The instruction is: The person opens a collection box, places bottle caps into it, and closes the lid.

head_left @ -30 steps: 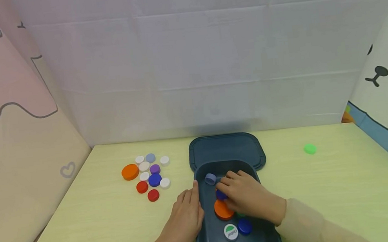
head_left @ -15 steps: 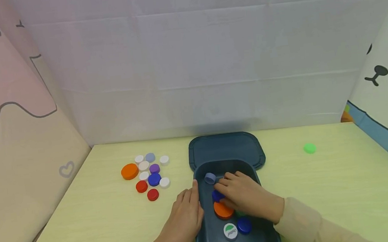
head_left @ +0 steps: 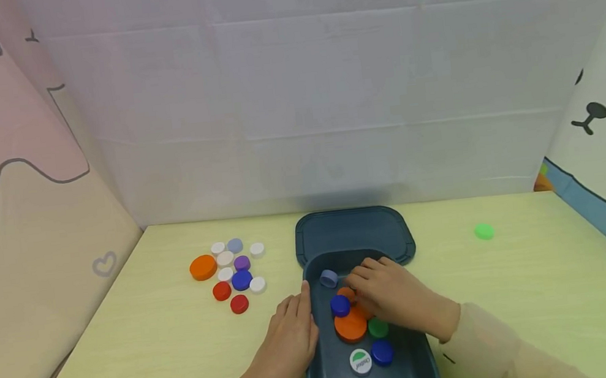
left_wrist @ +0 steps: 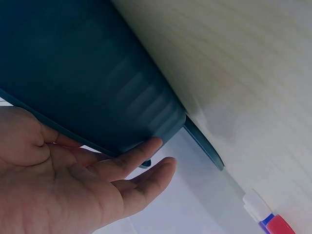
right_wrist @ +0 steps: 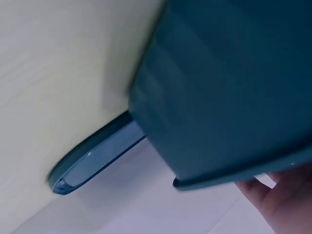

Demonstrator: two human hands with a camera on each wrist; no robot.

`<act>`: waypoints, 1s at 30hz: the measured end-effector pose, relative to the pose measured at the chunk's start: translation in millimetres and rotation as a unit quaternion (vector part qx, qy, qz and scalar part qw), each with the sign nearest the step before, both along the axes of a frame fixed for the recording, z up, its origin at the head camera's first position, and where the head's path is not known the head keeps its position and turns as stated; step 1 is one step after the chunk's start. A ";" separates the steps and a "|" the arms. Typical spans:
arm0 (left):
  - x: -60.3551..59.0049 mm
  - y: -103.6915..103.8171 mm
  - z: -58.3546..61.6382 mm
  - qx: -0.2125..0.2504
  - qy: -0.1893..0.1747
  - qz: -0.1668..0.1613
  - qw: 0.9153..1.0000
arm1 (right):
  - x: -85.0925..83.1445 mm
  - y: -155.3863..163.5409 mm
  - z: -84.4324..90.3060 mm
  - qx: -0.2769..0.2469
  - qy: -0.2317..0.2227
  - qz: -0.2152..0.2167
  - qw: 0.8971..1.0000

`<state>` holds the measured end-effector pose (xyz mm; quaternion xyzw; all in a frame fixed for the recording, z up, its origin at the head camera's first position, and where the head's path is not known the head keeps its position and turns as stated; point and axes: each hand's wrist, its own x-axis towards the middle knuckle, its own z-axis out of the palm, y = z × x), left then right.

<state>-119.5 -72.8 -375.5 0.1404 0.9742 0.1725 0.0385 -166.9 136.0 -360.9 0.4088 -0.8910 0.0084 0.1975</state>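
My right hand point(head_left: 388, 294) curls inside the dark bin point(head_left: 321, 359), seemingly on a hidden small cap, my flat left hand point(head_left: 290, 332) steadies its wall; eleven caps point(head_left: 232, 273) sorted on the table, about six remain inside.

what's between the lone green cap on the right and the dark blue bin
Nothing: in the head view, bare table runs from the lone green cap to the bin and its lid.

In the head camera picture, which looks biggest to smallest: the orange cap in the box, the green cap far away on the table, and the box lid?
1. box lid
2. orange cap
3. green cap, though it lies farther away, so it may only look smaller.
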 end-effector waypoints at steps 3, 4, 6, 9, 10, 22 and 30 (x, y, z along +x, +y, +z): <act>0.3 0.7 0.8 -0.001 -0.007 0.002 1.000 | -2.7 8.7 3.8 -0.008 0.004 -0.008 1.000; 0.4 1.0 1.1 -0.001 -0.011 0.003 1.000 | -3.9 11.8 4.8 -0.009 0.006 -0.013 1.000; 0.4 1.4 1.7 -0.001 -0.019 0.006 1.000 | -6.8 18.5 6.2 -0.012 0.005 -0.026 1.000; 0.2 1.9 2.1 -0.002 -0.026 0.010 1.000 | -11.6 29.7 8.1 -0.013 0.008 -0.049 0.999; 0.1 2.1 2.1 -0.003 -0.028 0.012 1.000 | -13.5 33.7 8.5 -0.016 0.010 -0.055 0.998; 0.1 2.0 2.7 0.000 -0.027 0.011 1.000 | -30.6 88.5 9.3 -0.051 0.014 -0.121 0.991; 0.3 1.6 1.6 0.001 -0.019 0.007 1.000 | -37.0 117.6 3.1 -0.048 -0.005 -0.165 0.985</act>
